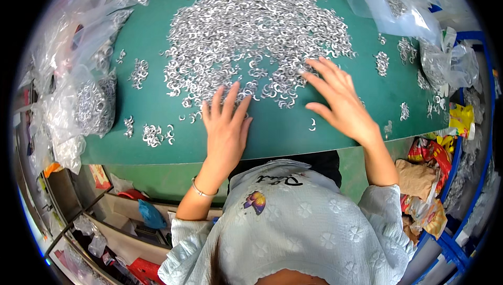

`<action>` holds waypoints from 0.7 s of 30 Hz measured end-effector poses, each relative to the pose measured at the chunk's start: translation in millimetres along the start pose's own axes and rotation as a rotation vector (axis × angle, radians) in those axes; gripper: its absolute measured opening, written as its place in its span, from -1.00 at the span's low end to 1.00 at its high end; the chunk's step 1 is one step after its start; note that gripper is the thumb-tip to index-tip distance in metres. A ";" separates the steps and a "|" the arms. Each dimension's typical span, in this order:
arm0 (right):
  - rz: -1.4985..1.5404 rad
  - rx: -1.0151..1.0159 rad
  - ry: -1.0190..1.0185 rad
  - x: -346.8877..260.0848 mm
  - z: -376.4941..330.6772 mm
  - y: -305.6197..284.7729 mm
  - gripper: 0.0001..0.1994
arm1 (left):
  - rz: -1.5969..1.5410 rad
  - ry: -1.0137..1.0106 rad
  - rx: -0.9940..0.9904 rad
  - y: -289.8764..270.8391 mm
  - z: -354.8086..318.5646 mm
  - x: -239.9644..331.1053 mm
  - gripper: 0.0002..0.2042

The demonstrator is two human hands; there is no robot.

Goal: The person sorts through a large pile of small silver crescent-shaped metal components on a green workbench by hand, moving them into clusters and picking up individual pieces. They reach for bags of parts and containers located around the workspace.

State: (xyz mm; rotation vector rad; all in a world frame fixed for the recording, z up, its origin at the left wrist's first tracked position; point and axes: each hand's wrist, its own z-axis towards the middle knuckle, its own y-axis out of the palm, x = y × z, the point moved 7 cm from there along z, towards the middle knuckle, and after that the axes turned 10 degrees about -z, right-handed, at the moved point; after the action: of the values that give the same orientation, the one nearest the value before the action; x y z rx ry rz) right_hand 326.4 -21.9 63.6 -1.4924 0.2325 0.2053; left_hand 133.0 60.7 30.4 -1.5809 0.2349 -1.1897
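A wide heap of small silvery crescent-shaped metal pieces (246, 23) covers the middle of the green tabletop (283, 135). At the heap's near left edge, my left hand (225, 125) rests with its fingers spread, fingertips touching the pieces. My right hand (338, 96) is at the near right edge, fingers stretched toward the pieces and thumb apart. Neither hand grips anything that I can see. Between the hands, a few loose pieces (313, 124) lie near the table's front edge.
Clear plastic bags of metal pieces (94, 101) stand along the left; more bags (445, 65) lie at the right. Small separate piles (153, 135) dot both sides. Below the table are shelves (120, 209) at left and a blue rack (453, 248) with packages at right.
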 end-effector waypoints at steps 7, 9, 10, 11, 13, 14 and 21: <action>0.071 0.102 -0.081 -22.7 10.8 6.1 -0.68 | -0.190 0.079 0.230 -92.2 30.7 -40.9 -0.64; 0.119 0.128 -0.089 -21.2 10.4 2.3 -0.77 | -0.010 0.163 0.520 -160.6 39.7 -54.4 -0.70; 0.149 0.133 -0.067 -16.3 9.8 0.9 -0.80 | 0.042 0.182 0.625 -188.0 40.9 -51.5 -0.73; 0.181 0.136 -0.046 -13.6 10.9 0.0 -0.83 | 0.094 0.202 0.728 -214.0 39.8 -48.6 -0.76; 0.203 0.136 -0.051 -18.6 15.6 -1.5 -0.86 | 0.250 0.243 0.906 -265.4 29.3 -52.4 -0.79; 0.212 0.130 -0.053 -22.0 17.2 -2.1 -0.88 | 0.272 0.123 0.840 -288.9 33.4 -77.9 -0.80; 0.264 0.114 -0.042 -13.9 26.1 4.5 -0.88 | 0.349 -0.310 0.575 -379.7 73.0 -265.1 -0.80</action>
State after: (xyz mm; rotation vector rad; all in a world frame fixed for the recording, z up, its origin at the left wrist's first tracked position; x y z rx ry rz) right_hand 312.5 4.6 64.8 -1.3402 0.4012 0.4274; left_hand -93.9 433.6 201.3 -1.1329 -0.0371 -0.6480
